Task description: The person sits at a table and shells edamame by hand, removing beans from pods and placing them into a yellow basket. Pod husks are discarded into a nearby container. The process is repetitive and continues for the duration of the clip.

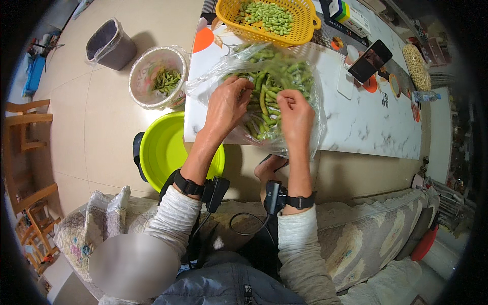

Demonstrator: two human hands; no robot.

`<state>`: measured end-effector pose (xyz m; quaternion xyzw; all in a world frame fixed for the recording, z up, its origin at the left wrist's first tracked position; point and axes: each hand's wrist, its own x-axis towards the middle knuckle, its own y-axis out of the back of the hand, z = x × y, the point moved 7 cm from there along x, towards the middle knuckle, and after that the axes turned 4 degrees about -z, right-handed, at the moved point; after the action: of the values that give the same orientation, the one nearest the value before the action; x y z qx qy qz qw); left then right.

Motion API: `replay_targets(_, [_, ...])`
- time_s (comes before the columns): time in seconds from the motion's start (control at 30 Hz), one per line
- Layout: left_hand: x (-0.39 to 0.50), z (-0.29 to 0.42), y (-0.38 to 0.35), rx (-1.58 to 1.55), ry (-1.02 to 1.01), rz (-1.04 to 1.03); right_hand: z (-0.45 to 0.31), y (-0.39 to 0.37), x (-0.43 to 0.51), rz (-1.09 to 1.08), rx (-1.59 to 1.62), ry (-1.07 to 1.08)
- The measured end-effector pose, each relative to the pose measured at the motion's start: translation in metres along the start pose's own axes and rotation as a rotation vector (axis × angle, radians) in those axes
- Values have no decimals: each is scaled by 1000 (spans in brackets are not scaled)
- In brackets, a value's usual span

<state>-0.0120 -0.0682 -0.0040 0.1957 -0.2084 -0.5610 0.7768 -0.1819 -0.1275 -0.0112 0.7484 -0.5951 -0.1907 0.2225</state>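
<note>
A clear plastic bag (320, 114) full of green bean pods (263, 100) lies open at the near left of the marble-patterned table. Over its left part is my left hand (230, 103), its fingers curled at the pods; whether they grip one is hidden. My right hand (297, 113) hovers over the bag's right part with thumb and fingertips close together, and I cannot tell if anything is between them. Beyond the bag stands a yellow plastic basket (305, 32) holding shelled green beans (267, 16).
Left of the table are a lined bin (137, 85) with pods or husks inside, a grey bin (126, 49) and a lime-green basin (160, 152). A phone (370, 61), a plastic bottle (426, 96) and a marble-patterned table (366, 133) extend right. A patterned sofa (366, 244) is near me.
</note>
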Motion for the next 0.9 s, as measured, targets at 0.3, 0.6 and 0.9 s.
replay_targets(0.3, [3, -17, -2, -295, 141, -112, 12, 1, -2, -181, 647, -253])
replay_targets(0.6, [-7, 17, -17, 113, -280, -146, 11, 5, 3, -113, 546, -118])
replay_targets(0.9, [1, 0, 0, 111, -167, -107, -8, 6, -7, -163, -132, 175])
